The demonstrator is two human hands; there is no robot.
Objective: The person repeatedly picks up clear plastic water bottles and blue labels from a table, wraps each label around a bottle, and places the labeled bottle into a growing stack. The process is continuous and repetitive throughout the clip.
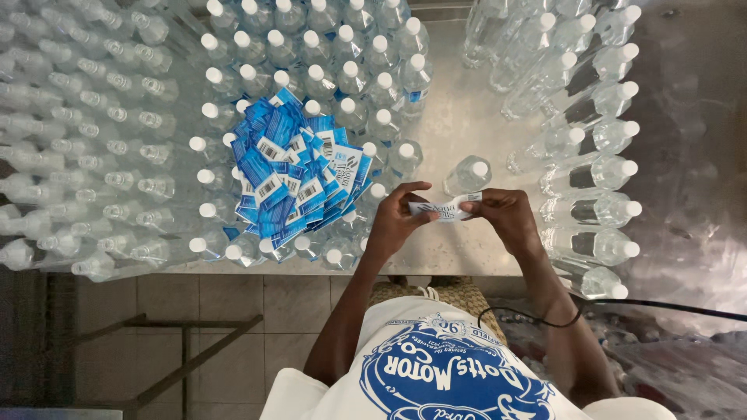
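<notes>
Both hands meet over a small white label strip (445,210), held flat between them. The left hand (394,222) pinches the strip's left end, thumb and forefinger closed on it while the remaining fingers (412,188) arch loosely above. The right hand (506,218) pinches the opposite end, its fingers curled in tight against the thumb.

Just beyond the fingertips, a single clear plastic bottle (467,175) with a white cap stands alone on the metal table (459,117), near the strip but not touching it. To the left of the left-hand fingers, a loose heap of blue and white labels (292,167) lies on top of capped bottles. Farther left and beyond that heap, a dense block of upright capped bottles (327,47) fills the table. To the right of the right-hand fingers, a row of bottles lying on their sides (591,175) points white caps outward. Around the right wrist sits a thin black band (556,320).
</notes>
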